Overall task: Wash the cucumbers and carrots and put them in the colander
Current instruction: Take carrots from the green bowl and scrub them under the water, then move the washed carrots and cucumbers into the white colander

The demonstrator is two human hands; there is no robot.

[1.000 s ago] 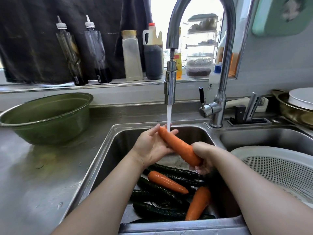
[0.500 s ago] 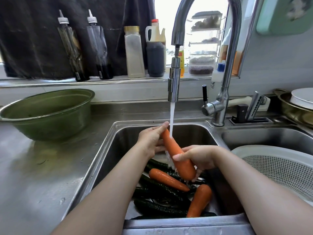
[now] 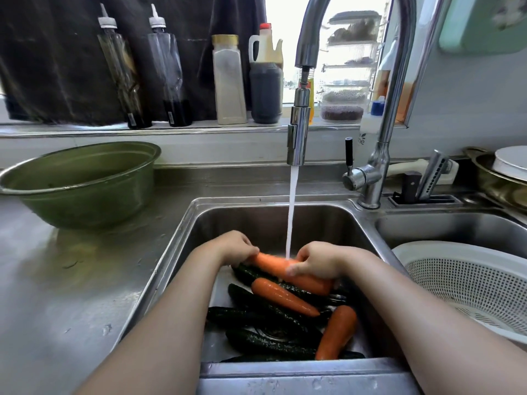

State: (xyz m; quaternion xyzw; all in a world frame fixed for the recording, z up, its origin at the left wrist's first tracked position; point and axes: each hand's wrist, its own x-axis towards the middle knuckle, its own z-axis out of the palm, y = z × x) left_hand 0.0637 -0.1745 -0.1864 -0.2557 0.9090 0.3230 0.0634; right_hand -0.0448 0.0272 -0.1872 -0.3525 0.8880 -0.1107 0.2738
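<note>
A steel counter (image 3: 71, 295) ran across the view, with the left sink basin (image 3: 256, 220) sunk into it. The white colander (image 3: 456, 249) sat in the right basin, just beside the dividing wall, and no vegetable showed in the part of it in view. A green bowl (image 3: 79, 189) stood on the counter, well to the left of the sink. The tall faucet (image 3: 298, 132) hung its spray head over the left basin, and a stream of water (image 3: 291, 212) fell straight down from it.

Dark cucumbers (image 3: 265, 342) lay piled on the basin floor, most of them angled from upper left to lower right. Two loose carrots rested on them: one (image 3: 282, 296) lay along the same diagonal with its narrow tip lower right, the other (image 3: 338, 332) stood steeper, running down toward the near wall.

The held carrot (image 3: 273, 265) lay nearly level above the pile, its long axis across the basin and dipping slightly to the right, with the water striking its middle. The left hand (image 3: 233, 249) curled round its left end and the right hand (image 3: 319, 262) gripped its right part, the hands apart along it.
</note>
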